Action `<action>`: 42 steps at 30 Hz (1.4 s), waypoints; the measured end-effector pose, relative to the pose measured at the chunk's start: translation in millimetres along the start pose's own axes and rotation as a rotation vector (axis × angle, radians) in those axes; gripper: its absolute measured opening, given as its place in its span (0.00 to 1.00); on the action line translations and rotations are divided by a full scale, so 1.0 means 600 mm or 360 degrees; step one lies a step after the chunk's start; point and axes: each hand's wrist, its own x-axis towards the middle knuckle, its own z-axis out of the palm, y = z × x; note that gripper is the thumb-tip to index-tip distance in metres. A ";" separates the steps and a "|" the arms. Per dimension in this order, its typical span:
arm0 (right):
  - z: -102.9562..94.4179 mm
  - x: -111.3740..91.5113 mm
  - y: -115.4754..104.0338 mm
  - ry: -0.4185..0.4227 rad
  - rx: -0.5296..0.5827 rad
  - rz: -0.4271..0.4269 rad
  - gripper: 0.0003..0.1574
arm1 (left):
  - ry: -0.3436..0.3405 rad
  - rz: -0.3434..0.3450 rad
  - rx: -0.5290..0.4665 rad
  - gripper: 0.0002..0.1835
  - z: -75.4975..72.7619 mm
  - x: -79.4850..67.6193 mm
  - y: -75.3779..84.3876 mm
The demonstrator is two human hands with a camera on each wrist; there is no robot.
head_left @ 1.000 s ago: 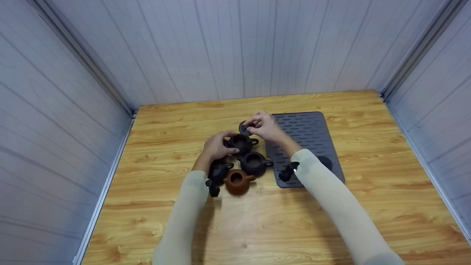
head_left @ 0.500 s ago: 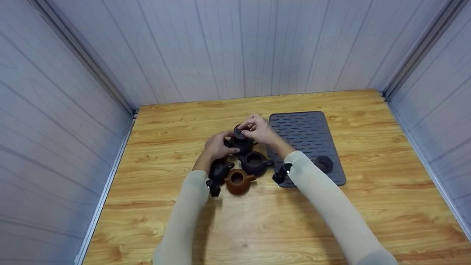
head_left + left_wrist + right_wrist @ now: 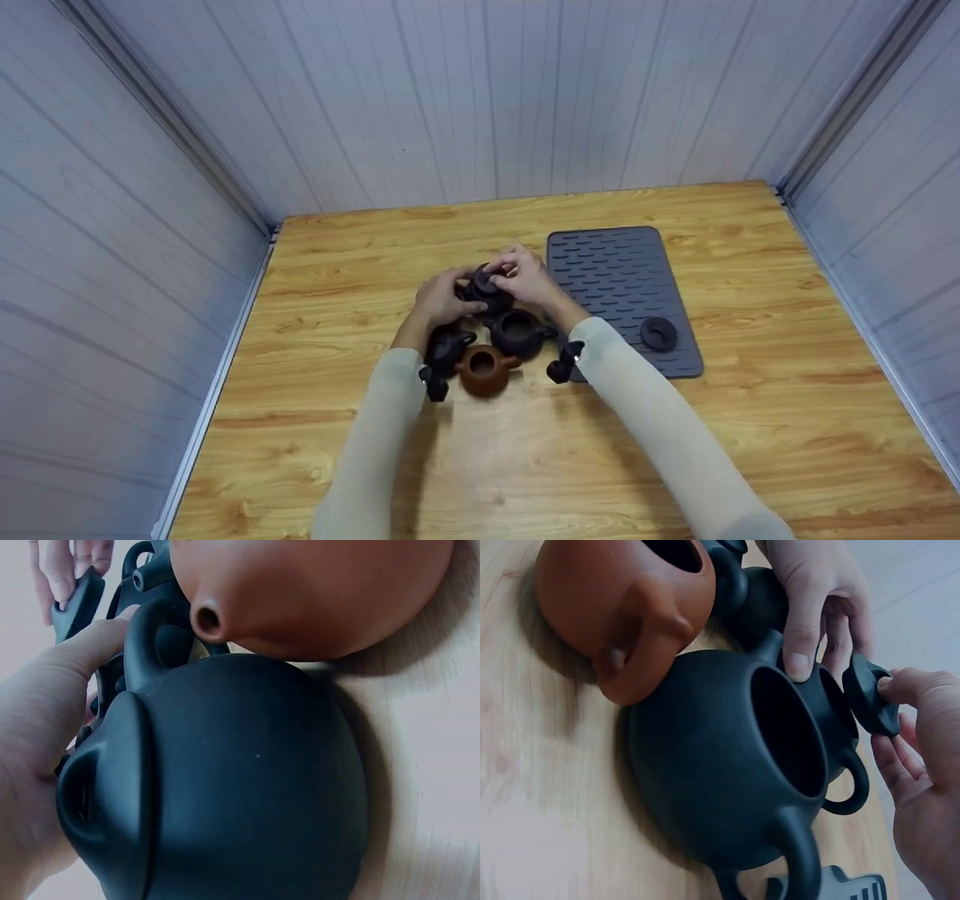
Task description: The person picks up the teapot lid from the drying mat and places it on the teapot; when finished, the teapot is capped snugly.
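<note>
In the head view my left hand grips the body of the rearmost black teapot, thumb on the near side. My right hand pinches a black lid by its knob. The right wrist view shows the lid tilted, right at that teapot's mouth. A second black teapot stands open just in front, its handle to the right. Beside it sits an open reddish-brown teapot. Below my left wrist is another black teapot with its lid on.
A dark grey ridged mat lies right of the teapots, with a round black lid near its front right corner. The wooden table is bounded by pale panel walls at the back and sides.
My right hand has brought the lid left and toward me, from behind the rearmost teapot to its mouth. My left hand has stayed on that teapot.
</note>
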 end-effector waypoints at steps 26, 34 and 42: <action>0.019 -0.005 0.016 -0.0004 0.0051 0.0011 0.11 | -0.0019 -0.0040 -0.0029 0.39 -0.023 -0.027 0.044; 0.020 -0.006 0.021 0.0002 0.0062 -0.0008 0.12 | -0.0011 -0.0060 -0.0024 0.38 -0.023 -0.035 0.056; 0.019 -0.008 0.023 -0.0016 0.0024 0.0002 0.13 | -0.0010 -0.0063 0.0024 0.37 -0.023 -0.034 0.057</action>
